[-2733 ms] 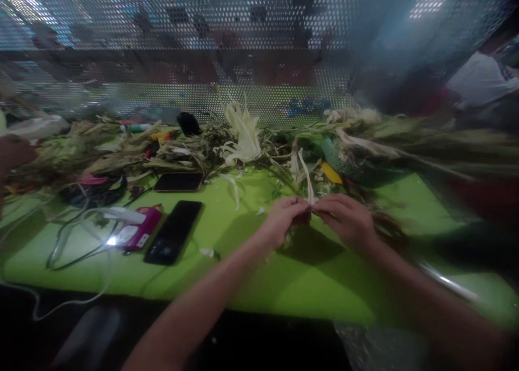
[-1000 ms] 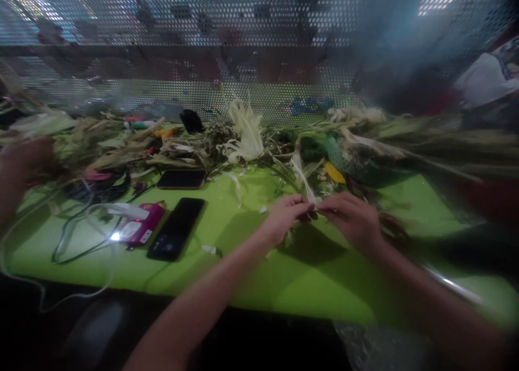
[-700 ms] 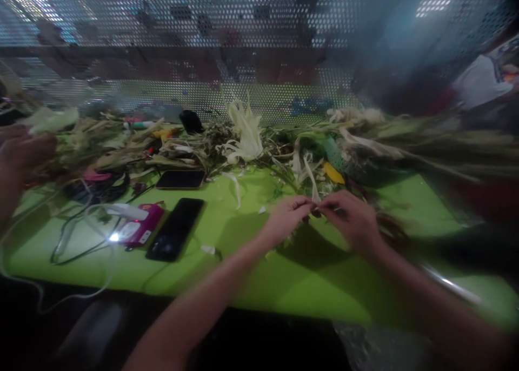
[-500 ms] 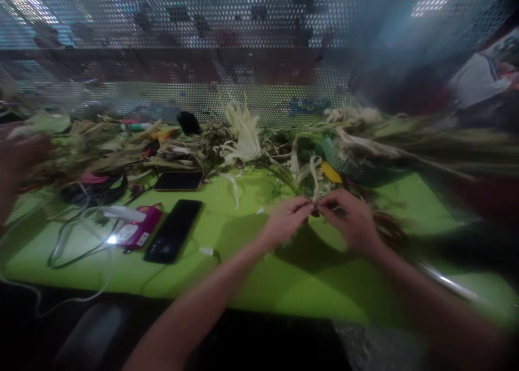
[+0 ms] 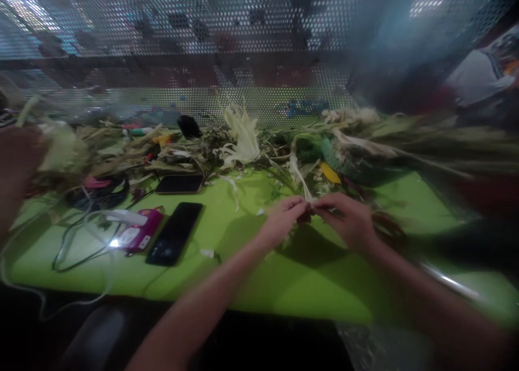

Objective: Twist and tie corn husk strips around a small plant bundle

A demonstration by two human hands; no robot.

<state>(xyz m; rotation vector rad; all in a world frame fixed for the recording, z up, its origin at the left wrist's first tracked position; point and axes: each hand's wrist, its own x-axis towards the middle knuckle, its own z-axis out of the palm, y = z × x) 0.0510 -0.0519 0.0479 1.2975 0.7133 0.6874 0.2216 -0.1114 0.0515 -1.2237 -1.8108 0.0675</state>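
Observation:
My left hand [image 5: 281, 223] and my right hand [image 5: 349, 220] meet fingertip to fingertip over the green table [image 5: 251, 263], right of centre. Both are pinched on a thin pale husk strip [image 5: 299, 176] that rises from between the fingers toward the pile of dried husks and leaves [image 5: 243, 141] along the back. What else sits under the fingers is hidden.
Two dark phones [image 5: 175, 240] [image 5: 179, 184] lie left of my hands, beside a pink gadget [image 5: 140, 236] with white cables [image 5: 77, 236]. Another person's hand [image 5: 16, 160] works at the far left. A perforated metal screen [image 5: 203, 46] stands behind the pile.
My hands stay pinched together in nearly the same spot; the husk strip between them shifts and straightens a little. The other person's hand at the left has moved in the husks.

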